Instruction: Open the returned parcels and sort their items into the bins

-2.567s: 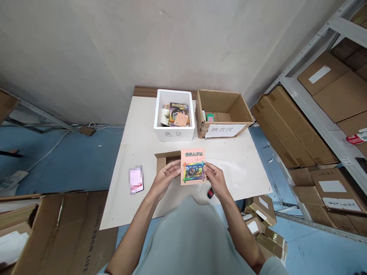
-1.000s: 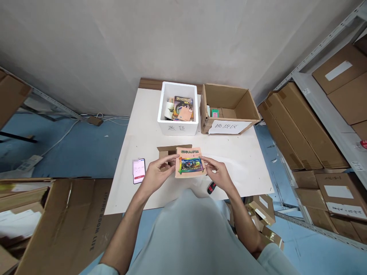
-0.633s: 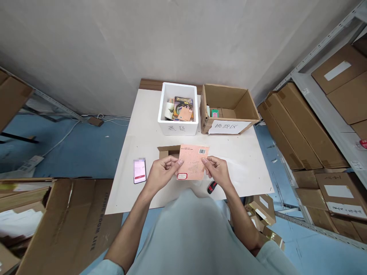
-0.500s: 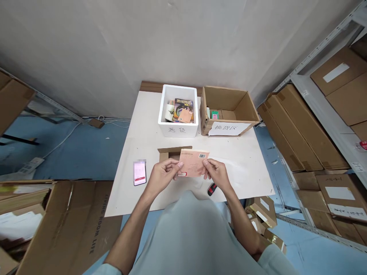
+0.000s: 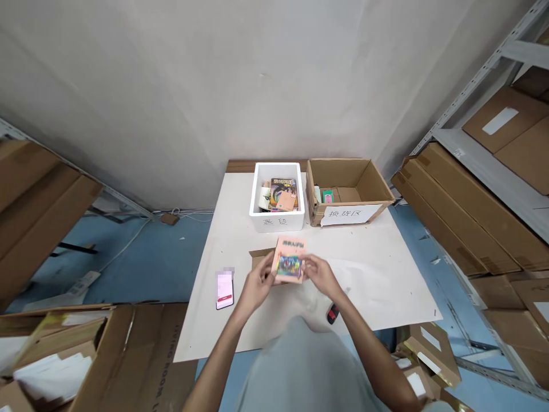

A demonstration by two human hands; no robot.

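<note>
A small pink book [image 5: 290,252] with a colourful picture on its cover is held up over the table, its front facing me. My left hand [image 5: 258,281] grips its left edge, thumb in front. My right hand [image 5: 321,274] pinches its right edge. Just behind and below the book lies an opened cardboard box [image 5: 258,257], mostly hidden by it and my left hand. A red and black tool [image 5: 332,313], perhaps a box cutter, lies below my right forearm. To the left of my left hand rests a phone [image 5: 225,289] with a lit pinkish screen.
At the table's [image 5: 210,246] back stand a white foam box [image 5: 277,222] holding several books and a labelled cardboard box [image 5: 351,213] with a small green item. Shelves with cartons [image 5: 454,214] rise on the right. A big carton [image 5: 150,355] stands at the lower left.
The book has been turned from its barcoded back to its pictured front and stands more upright. Both hands have shifted their hold on its edges. My view has tilted up and moved left.
</note>
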